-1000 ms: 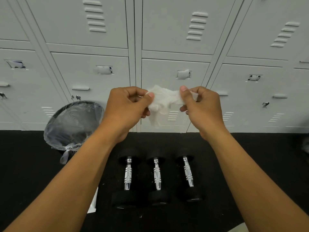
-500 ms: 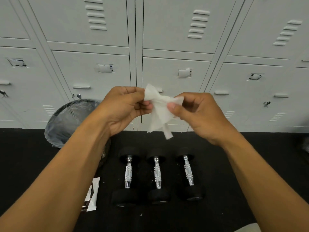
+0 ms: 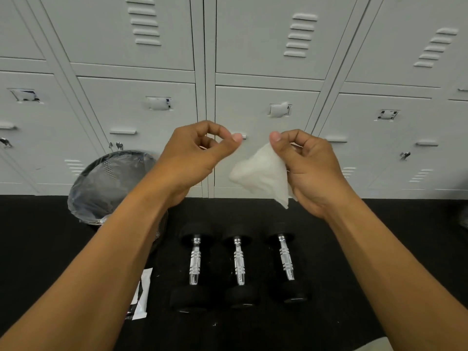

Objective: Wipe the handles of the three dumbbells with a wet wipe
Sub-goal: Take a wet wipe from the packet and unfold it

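Note:
Three black dumbbells with chrome handles lie side by side on the black floor: the left dumbbell (image 3: 195, 262), the middle dumbbell (image 3: 238, 262) and the right dumbbell (image 3: 286, 259). A white wet wipe (image 3: 263, 173) hangs, partly unfolded, from my right hand (image 3: 309, 168), pinched between thumb and fingers. My left hand (image 3: 195, 155) is beside it, a short gap to the left, fingers curled loosely and holding nothing. Both hands are raised well above the dumbbells, in front of the lockers.
Grey lockers (image 3: 152, 110) fill the wall behind. A mesh bin (image 3: 109, 183) lined with a clear bag stands at the left, partly behind my left arm. A torn white wipe packet (image 3: 141, 297) lies on the floor left of the dumbbells.
My left hand has let go of the wipe and moved slightly away. The wipe now hangs from my right hand alone and is more spread out.

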